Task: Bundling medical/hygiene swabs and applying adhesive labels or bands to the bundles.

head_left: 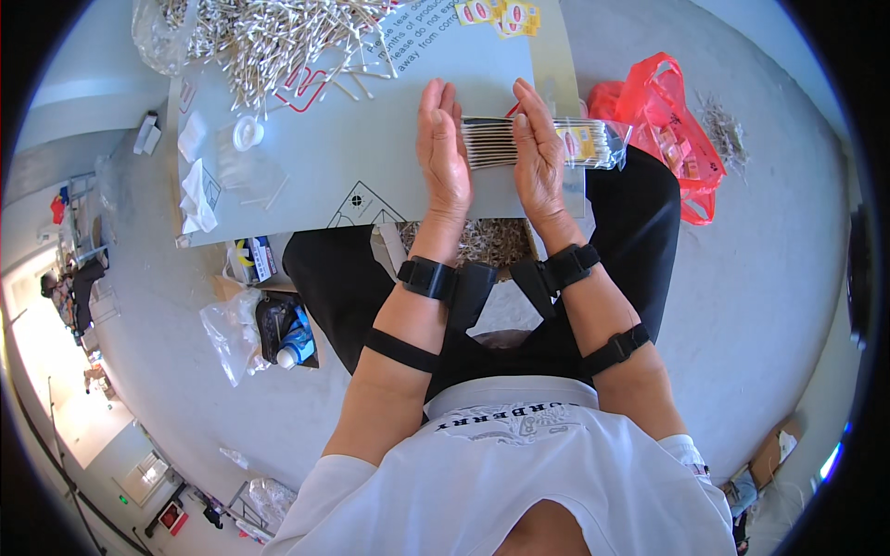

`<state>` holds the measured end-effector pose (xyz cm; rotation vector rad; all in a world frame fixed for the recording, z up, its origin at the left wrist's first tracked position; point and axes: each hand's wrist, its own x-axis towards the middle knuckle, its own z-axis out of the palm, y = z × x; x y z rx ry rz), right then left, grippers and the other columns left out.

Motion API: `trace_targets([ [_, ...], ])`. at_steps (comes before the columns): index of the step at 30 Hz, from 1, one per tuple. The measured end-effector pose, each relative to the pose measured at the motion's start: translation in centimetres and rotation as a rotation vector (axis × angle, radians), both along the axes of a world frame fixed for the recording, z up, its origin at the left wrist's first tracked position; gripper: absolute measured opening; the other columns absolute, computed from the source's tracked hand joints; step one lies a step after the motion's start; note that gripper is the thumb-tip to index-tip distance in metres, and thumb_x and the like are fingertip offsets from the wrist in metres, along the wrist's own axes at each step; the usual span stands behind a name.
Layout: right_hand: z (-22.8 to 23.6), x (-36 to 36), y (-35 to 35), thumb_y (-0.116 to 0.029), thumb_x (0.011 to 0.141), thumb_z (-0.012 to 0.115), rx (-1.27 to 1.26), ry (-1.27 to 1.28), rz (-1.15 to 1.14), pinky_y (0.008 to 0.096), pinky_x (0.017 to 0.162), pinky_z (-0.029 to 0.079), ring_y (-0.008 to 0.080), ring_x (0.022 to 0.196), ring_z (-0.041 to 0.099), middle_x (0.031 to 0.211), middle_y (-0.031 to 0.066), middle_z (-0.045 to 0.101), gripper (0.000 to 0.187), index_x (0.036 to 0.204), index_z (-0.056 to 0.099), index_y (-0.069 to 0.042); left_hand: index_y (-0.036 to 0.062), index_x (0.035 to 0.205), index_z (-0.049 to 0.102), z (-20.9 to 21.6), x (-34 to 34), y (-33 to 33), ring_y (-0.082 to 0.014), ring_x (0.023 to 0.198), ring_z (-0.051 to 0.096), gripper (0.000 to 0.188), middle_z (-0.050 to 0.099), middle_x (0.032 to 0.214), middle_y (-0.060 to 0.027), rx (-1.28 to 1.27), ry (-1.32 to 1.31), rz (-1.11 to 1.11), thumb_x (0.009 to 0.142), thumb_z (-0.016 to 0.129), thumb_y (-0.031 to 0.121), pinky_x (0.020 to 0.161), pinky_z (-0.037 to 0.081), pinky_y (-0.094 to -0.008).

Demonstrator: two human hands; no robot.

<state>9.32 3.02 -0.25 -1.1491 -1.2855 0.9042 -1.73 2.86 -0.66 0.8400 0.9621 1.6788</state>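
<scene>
A clear packet of cotton swabs (pixel 593 143) lies crosswise over the right part of the board, its far end reaching past the board's right edge. Several swab sticks (pixel 489 144) show side by side between my hands. My left hand (pixel 443 148) stands upright at their left end, fingers straight and together, palm turned toward them. Across the packet's middle, my right hand (pixel 539 153) grips it, fingertips pointing away from me; its palm side is hidden. A yellow and white label (pixel 577 142) shows through the plastic beside my right hand.
A pile of loose swabs (pixel 278 46) covers the board's far left. Yellow labels (pixel 501 14) lie at its far edge. White tissue (pixel 197 199) and a small round white lid (pixel 247 133) are at left. Right of the board, a red plastic bag (pixel 663 130) sits on the floor.
</scene>
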Motion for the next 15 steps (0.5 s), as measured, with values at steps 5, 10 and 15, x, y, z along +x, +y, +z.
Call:
trace_targets([
  [5,1.2,2.6,0.3,-0.002,0.094,0.058,0.032,-0.100,0.053,0.0370,0.111,0.034,0.0319,0.132,0.047,0.139,0.0161,0.053,0.037,0.130,0.056,-0.004,-0.0031,0.148,0.028,1.4,-2.0,-0.9,-0.0264,0.143,0.029,0.061,0.028,0.155,-0.0160,-0.027,0.236,-0.004,0.103,0.045,0.035,0.118,0.022,-0.0412],
  [10,4.6,6.4,0.7,-0.009,0.079,0.074,0.072,-0.696,0.315,0.0409,0.112,0.035,0.0312,0.134,0.043,0.139,0.0118,0.053,0.053,0.129,0.057,-0.006,0.0063,0.151,0.030,2.3,-4.2,-2.1,-0.0302,0.147,0.022,0.075,0.025,0.158,-0.0147,0.138,1.357,-0.135,0.092,0.059,0.043,0.119,0.015,-0.0474],
  [15,3.3,6.7,0.9,-0.025,0.078,0.075,0.342,-1.119,0.358,0.0447,0.116,0.028,0.0245,0.136,0.041,0.138,0.0056,0.054,0.054,0.128,0.060,-0.012,0.0081,0.150,0.032,2.8,-1.7,-3.2,-0.0279,0.148,0.020,0.078,0.025,0.159,-0.0127,0.069,1.678,-0.310,0.088,0.061,0.047,0.119,0.014,-0.0510],
])
